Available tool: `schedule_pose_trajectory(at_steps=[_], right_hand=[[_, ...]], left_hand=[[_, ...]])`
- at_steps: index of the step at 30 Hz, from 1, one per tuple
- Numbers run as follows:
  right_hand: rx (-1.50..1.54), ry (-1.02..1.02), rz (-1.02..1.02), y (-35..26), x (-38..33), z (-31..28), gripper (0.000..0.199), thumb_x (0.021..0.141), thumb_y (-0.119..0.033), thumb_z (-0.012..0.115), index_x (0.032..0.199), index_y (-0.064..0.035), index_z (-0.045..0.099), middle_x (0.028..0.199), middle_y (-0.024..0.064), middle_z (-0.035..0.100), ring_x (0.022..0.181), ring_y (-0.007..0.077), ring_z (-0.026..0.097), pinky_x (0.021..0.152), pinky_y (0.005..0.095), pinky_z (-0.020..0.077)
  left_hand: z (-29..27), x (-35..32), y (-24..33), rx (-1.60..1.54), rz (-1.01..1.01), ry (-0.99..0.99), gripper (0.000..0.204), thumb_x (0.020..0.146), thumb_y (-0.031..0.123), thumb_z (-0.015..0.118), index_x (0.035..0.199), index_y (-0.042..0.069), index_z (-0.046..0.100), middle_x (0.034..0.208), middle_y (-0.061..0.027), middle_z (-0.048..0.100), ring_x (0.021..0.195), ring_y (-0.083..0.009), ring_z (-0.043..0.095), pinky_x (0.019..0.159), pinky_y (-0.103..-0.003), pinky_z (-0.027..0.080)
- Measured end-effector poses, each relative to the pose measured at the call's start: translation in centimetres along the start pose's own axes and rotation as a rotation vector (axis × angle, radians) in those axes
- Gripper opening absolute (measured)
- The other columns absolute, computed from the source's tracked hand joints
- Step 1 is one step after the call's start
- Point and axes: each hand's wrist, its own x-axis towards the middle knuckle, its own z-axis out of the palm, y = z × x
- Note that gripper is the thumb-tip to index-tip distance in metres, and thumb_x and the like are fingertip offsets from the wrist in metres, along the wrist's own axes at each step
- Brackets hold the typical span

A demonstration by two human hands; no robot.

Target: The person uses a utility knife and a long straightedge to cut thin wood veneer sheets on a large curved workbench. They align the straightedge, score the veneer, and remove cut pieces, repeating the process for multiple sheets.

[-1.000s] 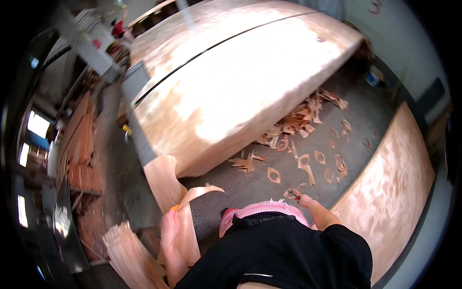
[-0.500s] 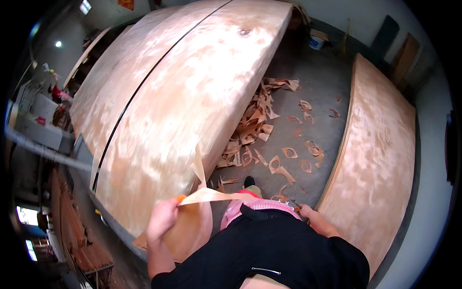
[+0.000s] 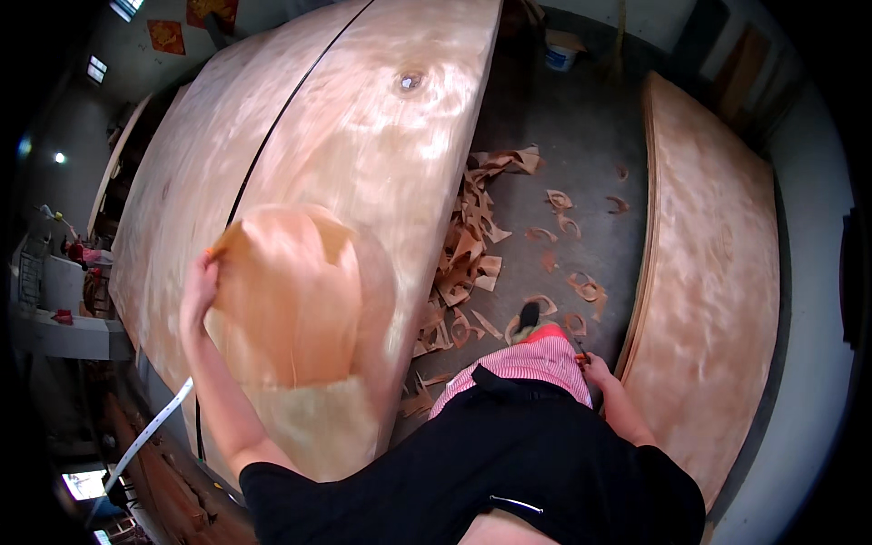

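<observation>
My left hand (image 3: 202, 283), with orange on a fingertip, is closed on the left edge of a piece of thin wood veneer (image 3: 286, 313). Motion smears this piece, which spreads over the big stack of veneer sheets (image 3: 372, 154); whether it touches the stack I cannot tell. Low at my right side, my right hand (image 3: 597, 371) is closed around a small thin tool (image 3: 578, 347) with a dark narrow end. Orange shows at its grip, but its exact kind is unclear. This hand is near the edge of the right-hand veneer stack (image 3: 708, 263).
Veneer scraps (image 3: 468, 250) lie heaped along the big stack, and curled offcuts (image 3: 586, 289) are scattered over the grey floor (image 3: 595, 232). A black strap (image 3: 272, 136) runs across the big stack. At the back stands a white bucket (image 3: 560, 56).
My left hand has swung forward and left, carrying the veneer piece from near my waist out over the big stack. The piece now shows its broad face. My right hand stays low, shifted slightly forward.
</observation>
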Motion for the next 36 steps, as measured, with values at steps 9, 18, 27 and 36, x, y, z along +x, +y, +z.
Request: schedule_pose_trajectory(at_steps=[9,18,27,36], right_hand=[[-0.260,-0.158,0.246,-7.2,14.3,-10.6,0.019,0.077,-0.006,0.048,0.092,-0.0023,0.057,0.069,0.0074,0.058,0.063,0.0153,0.057,0.056,0.0276,0.0449],[0.149,-0.051,0.125,-20.3,34.8,-26.2,0.029,0.077,0.002,0.038,0.102,-0.0057,0.051,0.077,0.0064,0.057,0.059,0.0136,0.053,0.053,0.0258,0.0424],[0.081,-0.147,0.192,-33.2,46.8,-29.8,0.033,0.079,0.000,0.036,0.106,-0.0124,0.051,0.083,0.0041,0.059,0.069,0.0113,0.055,0.055,0.0242,0.0416],[-0.182,-0.330,-0.070,-45.8,54.7,-30.1,0.024,0.086,-0.010,0.039,0.107,-0.0083,0.051,0.084,0.0032,0.058,0.070,0.0099,0.053,0.059,0.0234,0.0405]], left_hand=[[5.6,16.8,10.8,0.509,0.166,0.514,0.027,0.078,0.007,0.039,0.098,0.004,0.056,0.079,-0.0221,0.058,0.074,-0.0368,0.057,0.063,-0.042,0.045],[21.2,27.5,23.3,0.565,0.246,0.444,0.020,0.076,0.005,0.040,0.089,0.004,0.056,0.076,-0.0178,0.057,0.068,-0.0327,0.056,0.059,-0.041,0.045],[32.1,29.9,23.3,0.468,0.062,0.104,0.015,0.074,0.006,0.042,0.081,0.001,0.054,0.076,-0.0147,0.055,0.065,-0.0309,0.055,0.057,-0.039,0.045],[38.4,29.6,23.0,0.268,0.046,-0.108,0.035,0.079,0.027,0.050,0.098,-0.002,0.053,0.094,-0.0192,0.052,0.084,-0.0312,0.053,0.074,-0.040,0.043]])
